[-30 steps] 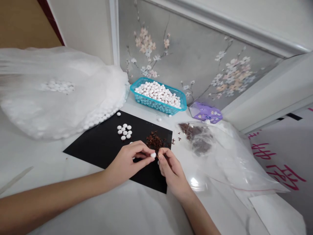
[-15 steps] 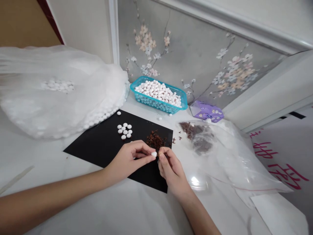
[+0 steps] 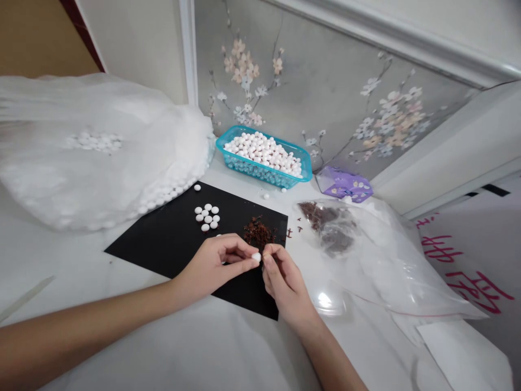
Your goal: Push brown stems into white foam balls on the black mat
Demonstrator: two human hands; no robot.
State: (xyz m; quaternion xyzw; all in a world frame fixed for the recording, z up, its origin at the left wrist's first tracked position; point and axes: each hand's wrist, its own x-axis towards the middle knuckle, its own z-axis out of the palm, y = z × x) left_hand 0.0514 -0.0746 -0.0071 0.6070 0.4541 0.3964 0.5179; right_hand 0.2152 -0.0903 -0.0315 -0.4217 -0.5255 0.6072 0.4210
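Note:
Between the thumb and fingers of my left hand (image 3: 217,264) is a small white rounded cap (image 3: 256,257). Close beside it, my right hand (image 3: 285,279) is closed in a pinch; whatever its fingertips hold is too small to make out. Both hands are above a black mat (image 3: 163,243). Just beyond the fingertips lies a pile of small reddish-brown pieces (image 3: 259,231). Several white caps (image 3: 207,219) sit in a cluster on the mat to the left, and a lone white cap (image 3: 197,187) rests at the mat's far edge.
A blue basket (image 3: 260,177) full of white caps stands at the back. The left side holds a large translucent bag (image 3: 134,103) of white pieces. Further right are a clear bag (image 3: 391,266) with brown pieces, a purple packet (image 3: 345,184) and a clear round lid (image 3: 329,304).
Hardly anything differs. Both hands keep their pinches, with the white cap slightly turned between my left fingertips.

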